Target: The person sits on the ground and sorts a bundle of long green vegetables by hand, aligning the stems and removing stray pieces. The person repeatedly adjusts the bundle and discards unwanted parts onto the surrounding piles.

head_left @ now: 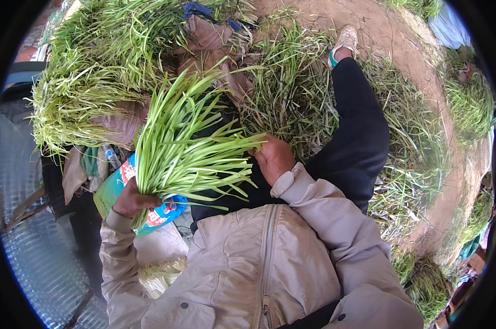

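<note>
My left hand (pixel 135 200) is closed around the base of a large bunch of long, flat green leaves (pixel 186 152), which look like garlic chives. The leaves fan out up and to the right over my lap. At the tips on the right, my right hand (pixel 276 158) pinches a few leaf ends between thumb and fingers. Beneath the bunch, a blue and green printed plastic bag (pixel 112 191) that bears writing lies partly hidden. Below my left forearm, pale stem ends of another bunch (pixel 161 277) show beside my jacket.
A big heap of similar leaves (pixel 108 45) is piled at upper left. Loose leaf scraps (pixel 289 78) cover the ground around my outstretched leg (pixel 357 111). Translucent plastic sheeting (pixel 42 246) stands at the left. Bare earth (pixel 387 33) curves along the right, with more greens (pixel 470 103) beyond.
</note>
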The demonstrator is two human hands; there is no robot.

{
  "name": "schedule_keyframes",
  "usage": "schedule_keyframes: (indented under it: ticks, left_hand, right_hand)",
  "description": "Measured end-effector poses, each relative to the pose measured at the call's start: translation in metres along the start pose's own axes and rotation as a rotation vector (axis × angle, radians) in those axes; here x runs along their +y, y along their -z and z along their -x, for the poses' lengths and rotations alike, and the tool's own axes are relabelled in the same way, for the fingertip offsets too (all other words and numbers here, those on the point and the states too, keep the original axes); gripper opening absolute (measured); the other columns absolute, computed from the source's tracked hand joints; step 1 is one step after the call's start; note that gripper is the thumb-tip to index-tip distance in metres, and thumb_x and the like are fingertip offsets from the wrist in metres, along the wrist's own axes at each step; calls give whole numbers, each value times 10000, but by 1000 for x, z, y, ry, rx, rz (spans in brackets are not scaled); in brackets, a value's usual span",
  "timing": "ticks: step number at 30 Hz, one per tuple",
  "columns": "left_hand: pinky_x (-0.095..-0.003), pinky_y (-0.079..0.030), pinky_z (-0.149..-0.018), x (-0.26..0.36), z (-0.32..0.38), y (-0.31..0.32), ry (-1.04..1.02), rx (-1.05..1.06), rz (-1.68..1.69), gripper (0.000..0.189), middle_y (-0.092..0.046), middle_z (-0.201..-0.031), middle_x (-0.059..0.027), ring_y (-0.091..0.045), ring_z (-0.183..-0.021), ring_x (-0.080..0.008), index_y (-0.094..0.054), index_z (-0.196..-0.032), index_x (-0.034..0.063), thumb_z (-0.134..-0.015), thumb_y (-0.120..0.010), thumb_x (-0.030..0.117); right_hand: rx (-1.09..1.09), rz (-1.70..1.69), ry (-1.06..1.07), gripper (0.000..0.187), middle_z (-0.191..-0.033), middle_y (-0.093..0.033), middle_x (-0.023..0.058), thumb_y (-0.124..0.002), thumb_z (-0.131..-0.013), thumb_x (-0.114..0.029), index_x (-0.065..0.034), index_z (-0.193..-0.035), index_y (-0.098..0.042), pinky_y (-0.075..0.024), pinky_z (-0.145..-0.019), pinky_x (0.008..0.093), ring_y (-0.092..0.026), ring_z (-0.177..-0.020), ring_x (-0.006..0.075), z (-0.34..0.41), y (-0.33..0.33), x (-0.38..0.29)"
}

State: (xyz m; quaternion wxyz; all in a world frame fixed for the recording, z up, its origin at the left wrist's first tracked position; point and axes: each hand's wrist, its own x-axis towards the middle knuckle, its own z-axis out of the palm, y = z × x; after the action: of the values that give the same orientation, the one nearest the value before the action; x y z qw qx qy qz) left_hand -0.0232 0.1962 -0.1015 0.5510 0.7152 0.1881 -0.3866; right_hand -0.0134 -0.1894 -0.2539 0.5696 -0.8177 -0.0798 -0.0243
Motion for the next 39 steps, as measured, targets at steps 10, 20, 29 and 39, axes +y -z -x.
schedule_keyframes:
  ticks: [10,20,29,39]
  left_hand:
    - [-316,-599,-722,-5,-1,4,-5,30,14,631,-781,-1056,-52,-734,-852,-157,-717,-1342,1,-732,-808,-132]
    - [-321,-625,-708,-11,-5,7,-15,20,33,663,-792,-1013,-52,-750,-805,-162,-706,-1365,19,-734,-846,-125]
    - [-301,-595,-687,-13,-5,6,-7,34,27,629,-780,-987,-54,-723,-751,-155,-705,-1360,0,-755,-832,-116]
    - [-306,-559,-643,-2,-1,-1,-86,41,10,531,-760,-884,-68,-703,-703,-164,-731,-1261,-19,-742,-809,-98]
  right_hand:
    - [95,126,-662,204,-732,-680,91,-633,-921,-33,-65,-1048,-789,-523,-579,383,-642,-603,189,16,33,131]
    - [-26,-201,12,472,-1114,-718,104,-710,-862,145,-18,-1304,-731,-569,-880,329,-717,-972,215,-8,23,-5]
    - [-53,48,115,383,-1238,-750,172,-761,-861,111,-58,-1203,-737,-637,-883,403,-767,-1031,380,18,-12,-1]
    - [209,-724,-960,120,-735,-619,53,-620,-1034,-130,-33,-995,-679,-506,-427,370,-593,-485,187,31,22,112]
